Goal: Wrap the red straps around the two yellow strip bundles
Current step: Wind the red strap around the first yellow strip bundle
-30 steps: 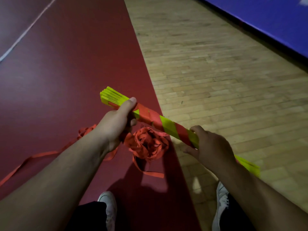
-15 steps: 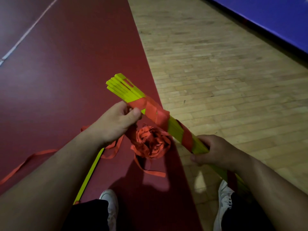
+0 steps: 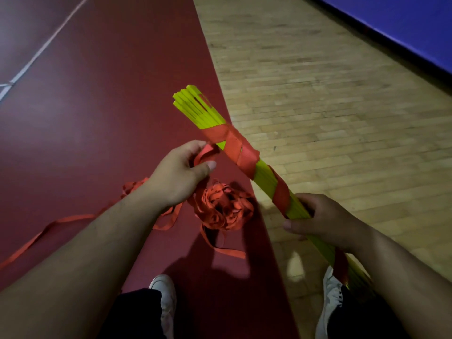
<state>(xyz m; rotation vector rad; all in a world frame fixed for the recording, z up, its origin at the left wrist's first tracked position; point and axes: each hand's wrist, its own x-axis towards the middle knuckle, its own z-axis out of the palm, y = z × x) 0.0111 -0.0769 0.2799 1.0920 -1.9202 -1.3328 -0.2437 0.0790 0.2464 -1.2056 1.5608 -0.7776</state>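
One yellow strip bundle [image 3: 266, 174] is in view, held in the air between two hands and slanting from upper left down to lower right. Its far end fans out slightly into separate flat strips above the red floor [image 3: 110, 106]. Its near end runs down past the right wrist toward the right shoe [image 3: 330, 294].

A red strap [image 3: 234, 145] winds around the bundle at three places that can be counted. There is a thick cluster of crossing turns just below the fanned end, one single band just above the right hand, and one more band below that hand, near the shoe.

The left hand [image 3: 178, 174] sits just beside the upper cluster. Its thumb and fingers are curled and pinch the loose run of strap that leads off the bundle. The right hand [image 3: 325, 218] grips the bundle lower down, with its fingers closed round the yellow strips and the thumb lying underneath.

One tangled pile of red strap [image 3: 222, 206] lies on the red floor between the two forearms. From it, one long tail of strap [image 3: 49, 228] trails away to the left edge, and a shorter end curls toward the person.

Two white shoes show at the bottom: the left shoe [image 3: 163, 292] on the red floor and the right one on the wooden floor [image 3: 318, 118]. One white line [image 3: 36, 55] crosses the upper left, and a blue wall [image 3: 403, 20] borders the wood at the upper right.
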